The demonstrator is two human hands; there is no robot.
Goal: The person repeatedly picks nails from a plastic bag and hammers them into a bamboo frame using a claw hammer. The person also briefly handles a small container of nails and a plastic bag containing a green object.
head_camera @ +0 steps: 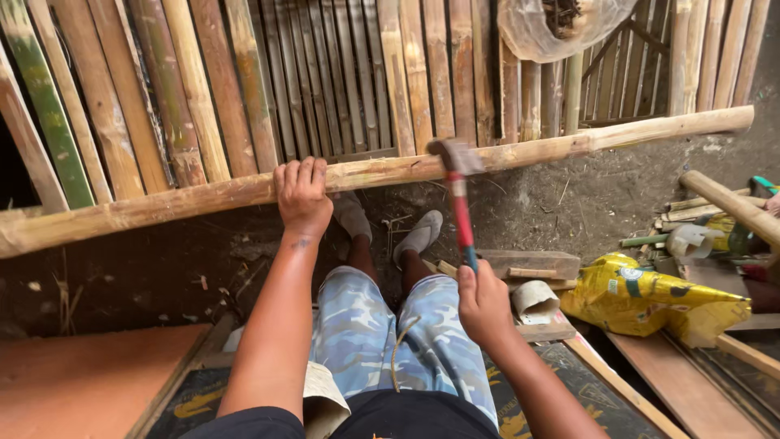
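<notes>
My left hand grips a long bamboo pole that runs across the view from lower left to upper right, laid over a wall of upright bamboo slats. My right hand is closed around the red and blue handle of a hammer. The hammer's metal head is at the pole, just right of my left hand. My legs in blue camouflage shorts stretch toward the wall, with grey shoes on the dirt floor.
A yellow plastic bag lies at the right beside wood scraps and a short wooden block. A thick wooden handle and small clutter sit at the far right. A reddish board lies at lower left. A clear plastic bag hangs above.
</notes>
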